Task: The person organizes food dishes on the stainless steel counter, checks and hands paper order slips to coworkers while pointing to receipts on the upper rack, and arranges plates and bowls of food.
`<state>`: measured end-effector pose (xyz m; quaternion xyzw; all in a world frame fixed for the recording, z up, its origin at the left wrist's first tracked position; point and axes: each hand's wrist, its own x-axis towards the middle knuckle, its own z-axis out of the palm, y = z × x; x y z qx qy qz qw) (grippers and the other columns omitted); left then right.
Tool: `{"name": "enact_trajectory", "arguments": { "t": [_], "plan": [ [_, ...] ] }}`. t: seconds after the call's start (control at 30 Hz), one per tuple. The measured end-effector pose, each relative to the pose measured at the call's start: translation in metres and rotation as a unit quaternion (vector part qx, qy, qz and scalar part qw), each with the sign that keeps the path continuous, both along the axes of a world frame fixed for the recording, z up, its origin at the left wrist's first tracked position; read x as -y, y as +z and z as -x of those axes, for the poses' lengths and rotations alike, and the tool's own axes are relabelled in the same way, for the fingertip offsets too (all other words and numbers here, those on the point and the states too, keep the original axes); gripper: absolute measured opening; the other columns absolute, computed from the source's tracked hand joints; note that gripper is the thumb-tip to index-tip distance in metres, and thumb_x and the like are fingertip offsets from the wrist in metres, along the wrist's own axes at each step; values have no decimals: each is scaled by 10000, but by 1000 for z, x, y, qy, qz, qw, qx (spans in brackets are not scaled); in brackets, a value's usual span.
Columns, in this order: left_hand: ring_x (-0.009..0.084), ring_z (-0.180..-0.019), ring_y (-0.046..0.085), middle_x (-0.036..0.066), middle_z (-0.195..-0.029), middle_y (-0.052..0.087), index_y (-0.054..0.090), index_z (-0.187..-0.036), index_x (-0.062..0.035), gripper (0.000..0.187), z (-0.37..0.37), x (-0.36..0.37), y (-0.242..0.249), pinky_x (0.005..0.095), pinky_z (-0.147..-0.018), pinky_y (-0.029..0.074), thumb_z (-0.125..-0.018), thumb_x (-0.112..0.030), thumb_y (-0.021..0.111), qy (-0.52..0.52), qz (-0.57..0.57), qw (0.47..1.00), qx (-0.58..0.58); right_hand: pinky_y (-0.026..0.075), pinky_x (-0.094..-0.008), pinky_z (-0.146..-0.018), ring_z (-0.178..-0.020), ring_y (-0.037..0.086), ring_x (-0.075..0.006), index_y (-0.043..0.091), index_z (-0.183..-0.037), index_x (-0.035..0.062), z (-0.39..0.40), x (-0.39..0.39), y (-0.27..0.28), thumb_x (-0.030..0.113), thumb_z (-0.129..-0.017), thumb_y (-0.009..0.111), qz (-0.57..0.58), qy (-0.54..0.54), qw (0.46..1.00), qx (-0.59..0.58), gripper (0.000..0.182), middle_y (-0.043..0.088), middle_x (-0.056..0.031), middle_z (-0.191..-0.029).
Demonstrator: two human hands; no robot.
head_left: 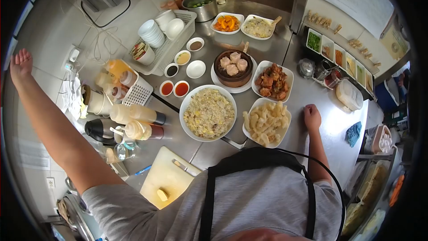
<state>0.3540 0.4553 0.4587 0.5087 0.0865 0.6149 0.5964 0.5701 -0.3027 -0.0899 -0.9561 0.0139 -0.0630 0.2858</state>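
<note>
My left hand (21, 64) is raised at the far left edge, its fingers slightly curled and apart, with nothing visible in it. My right hand (312, 117) rests as a fist on the steel counter (330, 129), just right of a dish of pale fried crackers (266, 122). Left of that dish stands a big bowl of fried rice (209, 113). Behind are a dish of glazed fried meat (273, 81) and a bamboo steamer (232, 81) with several dumplings (233, 64). Two small bowls of red sauce (181, 89) sit beside the rice.
A cutting board (165, 169) with a yellow piece of food (162, 194) lies before me at left. Squeeze bottles (138, 130) and a basket of white bowls (151, 33) line the left wall. Garnish trays (339, 58) and a blue cloth (353, 134) are on the right.
</note>
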Motion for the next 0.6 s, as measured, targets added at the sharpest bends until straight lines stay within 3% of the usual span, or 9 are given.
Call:
{"name": "enact_trajectory", "arguments": {
  "t": [0.1,0.23,0.3,0.43,0.53,0.6],
  "plan": [
    [252,-916,442,122,-1101,396,316,-1137,-17,417,-17,58,-38,350,-701,373,-793,-199,466,-10,-14,1000,-12,392,-237,-481,-527,507,-135,507,-965,60,-24,-12,-5,189,-731,474,-344,36,931,-115,269,535,-34,-664],
    [191,-853,464,94,-966,485,462,-974,-4,301,-30,137,-110,284,-724,368,-774,-223,511,-66,-43,993,-89,356,-193,-453,-508,473,-85,417,-1095,38,-35,-49,29,173,-728,459,-381,77,889,-244,393,518,-19,-667],
    [135,-796,479,50,-868,520,495,-920,-24,249,-27,185,-157,245,-709,364,-781,-230,502,-101,-118,973,-169,346,-191,-441,-492,465,-78,382,-1134,54,-41,-63,36,161,-723,452,-380,96,878,-276,430,520,-15,-668],
    [81,-707,487,8,-767,531,508,-900,-48,211,-20,268,-240,209,-654,366,-785,-225,498,-46,-144,937,-314,356,-187,-432,-524,496,-74,368,-1132,63,-44,-76,34,131,-718,436,-335,113,893,-277,425,542,-28,-696],
    [84,-683,491,8,-765,532,505,-893,-52,193,-12,288,-298,207,-623,375,-784,-211,502,-143,-81,929,-331,362,-206,-408,-477,490,-97,373,-1123,40,-48,-78,21,102,-720,418,-354,104,895,-251,411,541,-48,-656],
    [85,-679,493,10,-766,532,501,-899,-52,193,-7,299,-331,200,-611,376,-785,-207,501,-174,-23,922,-346,373,-220,-397,-472,496,-113,392,-1102,28,-52,-80,18,86,-718,405,-308,84,922,-220,389,542,-65,-658]
  ]
}}
